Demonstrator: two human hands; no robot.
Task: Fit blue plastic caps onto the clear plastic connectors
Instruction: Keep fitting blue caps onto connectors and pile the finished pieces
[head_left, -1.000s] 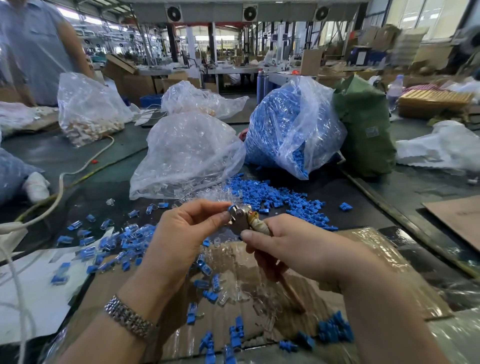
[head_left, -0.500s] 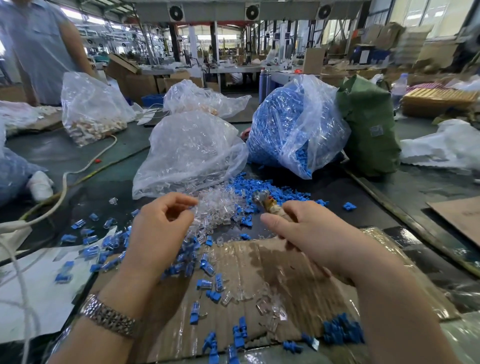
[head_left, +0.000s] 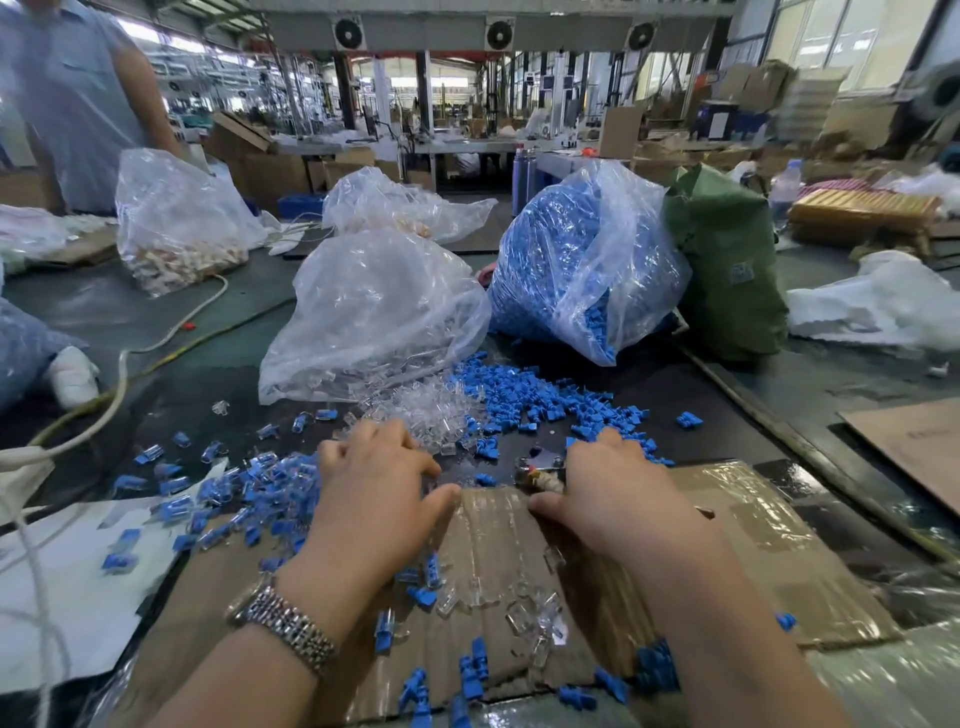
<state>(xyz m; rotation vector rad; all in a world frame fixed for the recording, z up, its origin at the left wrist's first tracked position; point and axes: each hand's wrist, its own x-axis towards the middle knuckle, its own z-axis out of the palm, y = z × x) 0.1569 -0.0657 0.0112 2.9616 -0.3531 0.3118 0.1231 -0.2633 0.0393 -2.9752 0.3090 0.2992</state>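
Work surface: dark, glossy table, partly covered by a flattened sheet of taped cardboard at the near edge and white paper at the near left. Loose blue caps lie heaped at table centre, just in front of a clear bag of blue caps; beside them, touching the heap on its left, is a pile of clear connectors spilling from a second clear bag. Capped pieces, blue with clear, are scattered at left; further caps and connectors lie on the cardboard between the forearms. Left hand: palm down, reaching to the near edge of the clear connectors, fingers bent downward and thumb extended over the cardboard edge; whether the fingertips pinch anything cannot be told. A metal watch sits on that wrist. Right hand: palm down at the near edge of the blue caps, fingertips hidden among them, with a small metal-headed tool held under the index-finger side, thumb lying along the cardboard. Other items: green sack right of the blue bag; two more clear bags at the rear, one holding pale pieces; white cable crossing the left side; white plastic sheeting at right. Room: large factory hall with wall fans, stacked cartons, benches, windows at right. A person in a pale blue shirt stands at the far left.
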